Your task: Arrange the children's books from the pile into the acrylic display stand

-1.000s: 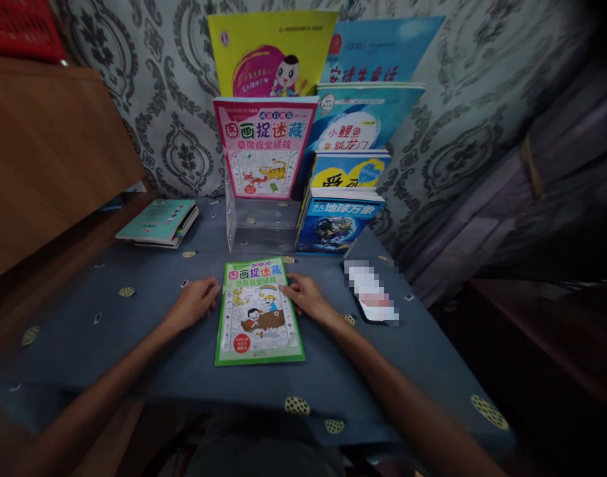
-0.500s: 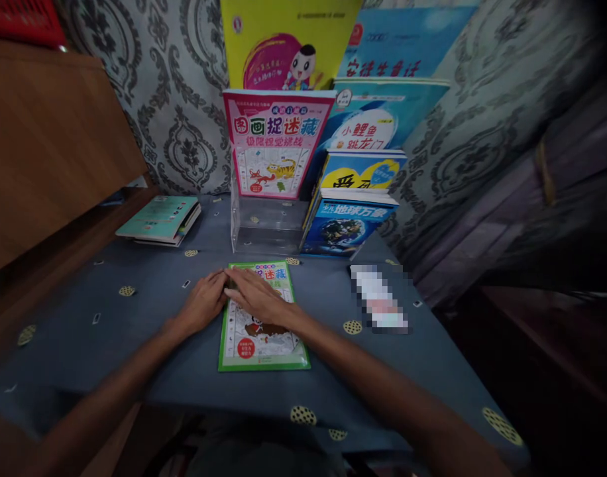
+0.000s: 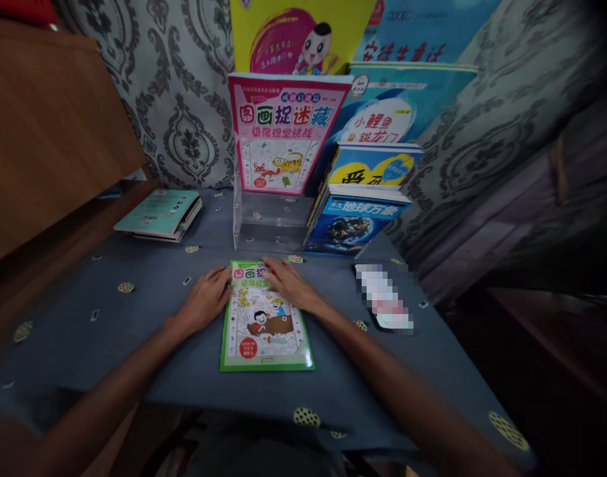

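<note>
The right hand [image 3: 292, 286] lies over the upper right part of the green-bordered book [image 3: 271, 331], fingers stretched across its title and closed on nothing that shows. The left hand [image 3: 207, 297] meets the upper left edge, fingers fairly straight; whether it pinches that edge I cannot tell. The book lies shut, face up, near the middle of the table [image 3: 149, 285]. The step in hand seems to be steadying or smoothing it; lifting or opening it would call for fingertips under an edge. Just beyond, a clear stand [image 3: 270, 236] holds a pink book [image 3: 283, 149] on the left and an earth-cover book [image 3: 350, 228] on the right. Teal-topped books [image 3: 152, 211] lie far left; a phone [image 3: 383, 298], its screen blurred out, rests to the right
</note>
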Motion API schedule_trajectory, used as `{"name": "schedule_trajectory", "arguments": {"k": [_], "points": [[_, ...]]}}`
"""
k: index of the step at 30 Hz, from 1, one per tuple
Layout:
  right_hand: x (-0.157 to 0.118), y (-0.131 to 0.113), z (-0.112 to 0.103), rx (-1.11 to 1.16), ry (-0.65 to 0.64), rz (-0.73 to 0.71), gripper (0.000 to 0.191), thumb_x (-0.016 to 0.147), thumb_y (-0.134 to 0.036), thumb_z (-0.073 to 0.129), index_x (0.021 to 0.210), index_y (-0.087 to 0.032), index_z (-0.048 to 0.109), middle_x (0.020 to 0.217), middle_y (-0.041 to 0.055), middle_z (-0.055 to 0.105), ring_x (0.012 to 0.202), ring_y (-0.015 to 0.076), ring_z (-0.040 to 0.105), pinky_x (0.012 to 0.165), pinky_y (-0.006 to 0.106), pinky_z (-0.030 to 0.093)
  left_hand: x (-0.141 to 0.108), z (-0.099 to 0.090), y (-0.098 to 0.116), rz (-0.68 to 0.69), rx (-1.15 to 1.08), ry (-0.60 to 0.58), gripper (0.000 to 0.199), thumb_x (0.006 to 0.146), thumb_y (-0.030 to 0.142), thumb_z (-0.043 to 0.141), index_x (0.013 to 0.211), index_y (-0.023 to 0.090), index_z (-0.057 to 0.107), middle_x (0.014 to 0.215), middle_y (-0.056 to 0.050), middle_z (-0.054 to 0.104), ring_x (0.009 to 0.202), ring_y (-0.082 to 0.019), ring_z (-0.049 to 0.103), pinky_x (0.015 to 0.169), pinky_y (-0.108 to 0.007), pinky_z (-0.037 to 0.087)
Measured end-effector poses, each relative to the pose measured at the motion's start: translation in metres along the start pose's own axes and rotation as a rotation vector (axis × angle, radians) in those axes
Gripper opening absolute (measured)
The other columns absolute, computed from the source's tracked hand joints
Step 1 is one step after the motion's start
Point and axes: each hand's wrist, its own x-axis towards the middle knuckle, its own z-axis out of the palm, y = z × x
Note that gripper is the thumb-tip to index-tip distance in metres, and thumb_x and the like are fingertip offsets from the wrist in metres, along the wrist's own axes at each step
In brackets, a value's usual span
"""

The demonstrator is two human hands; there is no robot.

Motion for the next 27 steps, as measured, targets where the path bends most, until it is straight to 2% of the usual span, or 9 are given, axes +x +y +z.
{"name": "schedule_trajectory", "arguments": {"k": [4, 9, 13, 16, 20, 24, 27], "points": [[-0.017, 0.030, -0.021, 0.120, 0.156, 0.071, 0.055, 0.102, -0.056, 0.030, 0.136, -0.023, 0.059, 0.140, 0.0098, 0.063, 0.132, 0.0252, 0.056, 0.116, 0.049, 0.038, 0.002, -0.004, 0.001, 0.012, 0.066, -0.013, 0.026, 0.096, 0.026, 0.044, 0.118, 0.019, 0.057, 0.124, -0.012, 0.069, 0.130, -0.031, 0.052, 0.101, -0.050, 0.047], [-0.021, 0.040, -0.025, 0.241, 0.192, 0.077, 0.056, 0.102, -0.057, 0.030, 0.133, -0.022, 0.061, 0.134, 0.0099, 0.066, 0.126, 0.0236, 0.060, 0.111, 0.045, 0.044, 0.019, -0.005, 0.020, 0.102, 0.222, -0.010, 0.024, 0.096, 0.024, 0.043, 0.112, 0.016, 0.060, 0.116, -0.016, 0.070, 0.130, -0.033, 0.051, 0.106, -0.056, 0.041], [-0.020, 0.042, -0.021, 0.225, 0.193, 0.046, 0.057, 0.101, -0.059, 0.031, 0.133, -0.023, 0.061, 0.135, 0.0095, 0.065, 0.127, 0.0241, 0.059, 0.111, 0.046, 0.043, 0.042, 0.010, 0.046, 0.231, 0.094, -0.097, 0.030, 0.094, 0.016, 0.042, 0.121, 0.014, 0.056, 0.129, -0.017, 0.065, 0.137, -0.028, 0.048, 0.111, -0.050, 0.041], [-0.021, 0.043, -0.020, 0.197, 0.190, 0.023, 0.055, 0.102, -0.057, 0.032, 0.134, -0.024, 0.060, 0.135, 0.0088, 0.065, 0.128, 0.0236, 0.058, 0.111, 0.045, 0.044, 0.048, 0.019, 0.064, 0.349, -0.026, -0.177, 0.038, 0.092, 0.008, 0.038, 0.126, 0.014, 0.054, 0.137, -0.016, 0.061, 0.142, -0.025, 0.043, 0.115, -0.048, 0.039], [-0.023, 0.042, -0.021, 0.165, 0.185, 0.002, 0.053, 0.102, -0.054, 0.032, 0.135, -0.022, 0.059, 0.136, 0.0092, 0.065, 0.128, 0.0232, 0.058, 0.110, 0.045, 0.044, 0.030, 0.014, 0.089, 0.505, -0.150, -0.311, 0.044, 0.092, 0.009, 0.040, 0.134, 0.019, 0.052, 0.139, -0.011, 0.061, 0.142, -0.021, 0.045, 0.120, -0.048, 0.035], [-0.023, 0.039, -0.022, 0.130, 0.181, -0.008, 0.052, 0.103, -0.051, 0.033, 0.136, -0.019, 0.057, 0.137, 0.0110, 0.063, 0.128, 0.0245, 0.057, 0.110, 0.046, 0.043, -0.005, -0.001, 0.115, 0.662, -0.242, -0.488, 0.050, 0.090, 0.003, 0.038, 0.135, 0.019, 0.051, 0.142, -0.008, 0.061, 0.144, -0.021, 0.042, 0.125, -0.053, 0.021], [-0.023, 0.036, -0.022, 0.097, 0.163, -0.003, 0.050, 0.103, -0.049, 0.034, 0.137, -0.021, 0.057, 0.138, 0.0093, 0.063, 0.129, 0.0241, 0.056, 0.112, 0.045, 0.041, -0.021, -0.012, 0.127, 0.643, -0.333, -0.532, 0.050, 0.088, 0.002, 0.038, 0.127, 0.026, 0.058, 0.143, -0.001, 0.060, 0.144, -0.020, 0.042, 0.127, -0.050, 0.018]]}}
